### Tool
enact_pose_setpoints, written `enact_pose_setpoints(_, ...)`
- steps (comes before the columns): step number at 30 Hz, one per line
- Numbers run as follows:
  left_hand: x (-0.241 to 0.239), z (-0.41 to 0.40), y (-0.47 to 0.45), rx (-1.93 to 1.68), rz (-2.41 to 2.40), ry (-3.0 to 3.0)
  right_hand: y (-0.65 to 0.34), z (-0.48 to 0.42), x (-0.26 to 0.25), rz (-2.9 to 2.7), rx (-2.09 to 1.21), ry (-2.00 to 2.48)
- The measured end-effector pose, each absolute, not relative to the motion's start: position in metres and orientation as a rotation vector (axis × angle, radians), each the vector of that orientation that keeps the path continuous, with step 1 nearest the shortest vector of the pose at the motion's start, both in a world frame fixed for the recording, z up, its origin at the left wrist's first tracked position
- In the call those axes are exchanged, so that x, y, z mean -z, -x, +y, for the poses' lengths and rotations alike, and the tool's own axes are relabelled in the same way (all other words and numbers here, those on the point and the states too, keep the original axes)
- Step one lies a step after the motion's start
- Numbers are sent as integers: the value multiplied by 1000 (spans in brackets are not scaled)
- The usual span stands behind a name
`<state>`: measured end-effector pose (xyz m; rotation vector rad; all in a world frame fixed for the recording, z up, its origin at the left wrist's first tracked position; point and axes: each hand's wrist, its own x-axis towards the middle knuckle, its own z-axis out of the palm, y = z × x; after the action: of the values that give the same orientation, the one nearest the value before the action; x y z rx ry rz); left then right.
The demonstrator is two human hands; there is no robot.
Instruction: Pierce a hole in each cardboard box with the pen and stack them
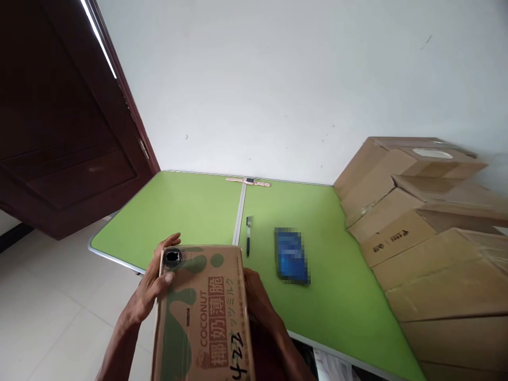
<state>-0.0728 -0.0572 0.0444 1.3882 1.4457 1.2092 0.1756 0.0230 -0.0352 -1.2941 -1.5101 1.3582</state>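
Observation:
A cardboard box (198, 323) printed with green shapes and the word COCONUT is held between my two hands at the table's front edge. My left hand (153, 280) grips its left side, with the thumb on the printed face beside a dark-ringed hole (173, 257). Against the right side rests my right hand (260, 299), its fingers partly hidden by the box. Beyond the box, a pen (248, 238) lies on the green table (190, 206). A blurred blue flat item (292, 256) is to the right of the pen.
A pink-strapped watch (250, 181) lies at the table's back edge by the white wall (254, 95). Several stacked cardboard boxes (428, 243) stand along the right side. A dark brown door (59, 116) is at the left, above a tiled floor (47, 296).

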Motion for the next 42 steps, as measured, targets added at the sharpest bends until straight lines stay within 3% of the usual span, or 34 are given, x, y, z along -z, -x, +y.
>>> enact_pose_setpoints(6,-37,-53,64,-1202,1488,-1440,-198,89,32,-1729,-929,1782)
enact_pose_setpoints(12,-44,-37,47,-1138,1399,-1578,-187,128,37,-1755,-1004,1913)
enact_pose_setpoints(17,-46,-37,43,-1124,1348,-1585,-201,120,17,-1564,-1071,1730)
enact_pose_setpoints(20,-46,-38,43,-1094,1336,-1606,-223,91,-19,-1317,-1116,1389)
enact_pose_setpoints(24,-49,-35,37,-1074,1299,-1670,-226,34,-73,-1004,-1377,742)
enact_pose_setpoints(29,-55,-31,27,-1056,1235,-1727,-193,-10,-89,-975,-1604,530)
enact_pose_setpoints(38,-49,-29,24,-1128,1176,-1684,-179,-17,-69,-1049,-1462,438)
enact_pose_setpoints(42,-61,-28,21,-1082,1234,-1623,-181,-19,-65,-1181,-1120,616)
